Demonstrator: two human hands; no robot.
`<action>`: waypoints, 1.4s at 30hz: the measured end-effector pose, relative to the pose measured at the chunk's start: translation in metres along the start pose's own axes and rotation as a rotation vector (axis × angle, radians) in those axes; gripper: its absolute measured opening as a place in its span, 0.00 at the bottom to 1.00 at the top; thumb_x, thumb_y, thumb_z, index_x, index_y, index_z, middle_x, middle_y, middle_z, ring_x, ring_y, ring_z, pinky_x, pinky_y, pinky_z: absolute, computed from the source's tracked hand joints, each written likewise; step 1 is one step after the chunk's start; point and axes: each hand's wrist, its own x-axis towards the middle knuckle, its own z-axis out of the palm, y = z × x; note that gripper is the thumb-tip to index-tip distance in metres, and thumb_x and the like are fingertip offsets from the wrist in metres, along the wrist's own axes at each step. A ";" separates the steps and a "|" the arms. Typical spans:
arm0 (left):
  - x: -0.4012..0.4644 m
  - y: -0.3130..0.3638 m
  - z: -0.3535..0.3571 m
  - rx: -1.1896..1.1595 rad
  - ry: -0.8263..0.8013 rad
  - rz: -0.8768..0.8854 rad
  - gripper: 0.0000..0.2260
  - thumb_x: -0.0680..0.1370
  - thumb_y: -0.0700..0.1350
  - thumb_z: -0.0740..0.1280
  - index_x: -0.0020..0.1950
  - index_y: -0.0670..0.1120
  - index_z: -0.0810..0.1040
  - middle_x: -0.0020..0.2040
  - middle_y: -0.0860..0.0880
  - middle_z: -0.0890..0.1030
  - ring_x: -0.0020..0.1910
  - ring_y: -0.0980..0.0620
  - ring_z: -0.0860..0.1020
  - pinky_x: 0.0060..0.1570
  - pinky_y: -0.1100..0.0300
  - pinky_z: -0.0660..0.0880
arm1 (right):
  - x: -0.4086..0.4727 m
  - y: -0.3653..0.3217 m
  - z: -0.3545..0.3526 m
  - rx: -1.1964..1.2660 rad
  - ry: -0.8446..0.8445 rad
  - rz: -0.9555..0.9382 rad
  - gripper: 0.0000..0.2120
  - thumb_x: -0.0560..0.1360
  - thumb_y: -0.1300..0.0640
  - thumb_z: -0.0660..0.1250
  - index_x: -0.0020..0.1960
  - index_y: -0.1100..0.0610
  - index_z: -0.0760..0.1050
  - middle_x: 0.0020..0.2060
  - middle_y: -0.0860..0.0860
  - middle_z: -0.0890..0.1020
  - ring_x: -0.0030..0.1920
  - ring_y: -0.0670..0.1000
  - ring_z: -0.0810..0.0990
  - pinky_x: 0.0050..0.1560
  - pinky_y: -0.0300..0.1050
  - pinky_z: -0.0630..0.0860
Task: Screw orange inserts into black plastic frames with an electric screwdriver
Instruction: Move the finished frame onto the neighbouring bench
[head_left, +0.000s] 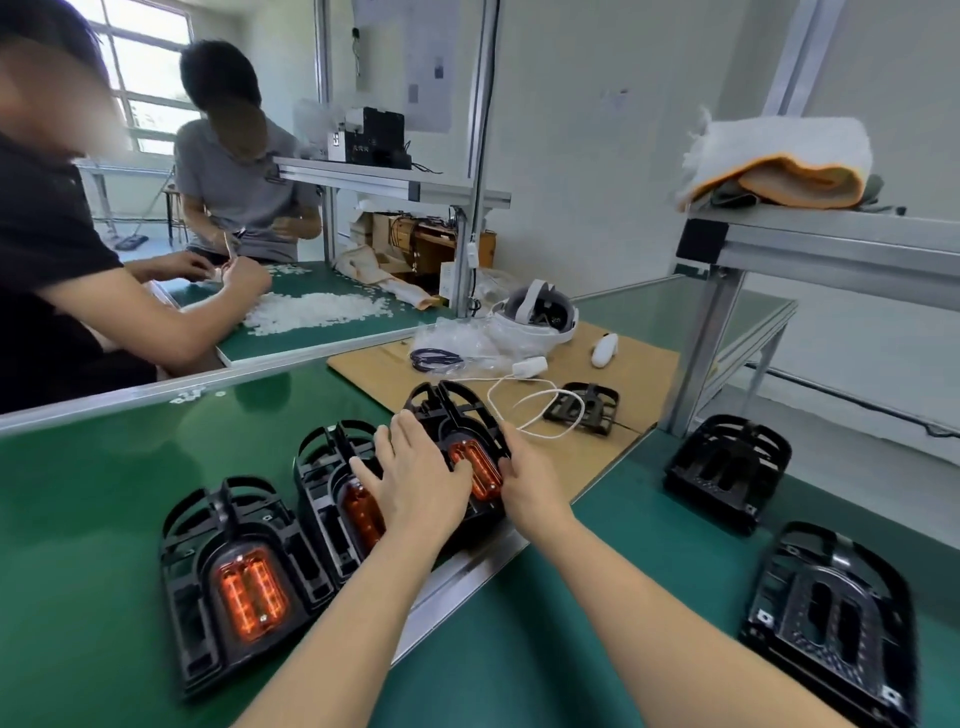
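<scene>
Three black frames with orange inserts sit in a row on the green worktop (104, 493). The nearest frame (234, 582) lies at the left, its orange insert (252, 592) facing up. The middle frame (332, 493) is partly covered by the left hand (415, 483), which lies flat with fingers straight and spread, its grip apart, reaching onto the far frame (452, 415). The right hand (530, 478) rests against that far frame's right side, fingers relaxed and apart, thumb touching the glowing insert (475, 465). Two frames without inserts (727, 473) (831, 618) lie well apart at the right. A cardboard sheet (597, 457) carries a white cable (524, 400), another frame (584, 408) and a headset (540, 312). Two people work at the neighbouring worktop.
</scene>
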 end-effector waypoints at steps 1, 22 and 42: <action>0.002 -0.002 0.002 0.015 0.003 0.002 0.39 0.77 0.56 0.63 0.77 0.42 0.44 0.79 0.47 0.51 0.77 0.46 0.46 0.71 0.40 0.40 | 0.003 0.002 0.002 0.003 -0.002 -0.001 0.24 0.77 0.72 0.55 0.69 0.57 0.67 0.48 0.61 0.80 0.40 0.52 0.74 0.33 0.34 0.67; 0.003 -0.018 0.026 0.315 0.194 0.208 0.35 0.77 0.65 0.52 0.78 0.48 0.46 0.79 0.46 0.42 0.77 0.44 0.42 0.70 0.37 0.39 | 0.021 0.036 0.012 0.059 0.018 -0.053 0.20 0.82 0.62 0.58 0.73 0.54 0.66 0.64 0.52 0.76 0.54 0.41 0.68 0.41 0.14 0.58; -0.004 -0.014 0.021 0.295 0.166 0.230 0.37 0.75 0.67 0.56 0.78 0.50 0.48 0.78 0.47 0.43 0.76 0.44 0.41 0.68 0.39 0.36 | 0.003 0.036 0.007 0.053 0.017 0.044 0.27 0.81 0.52 0.62 0.77 0.54 0.58 0.74 0.49 0.66 0.73 0.48 0.63 0.67 0.36 0.58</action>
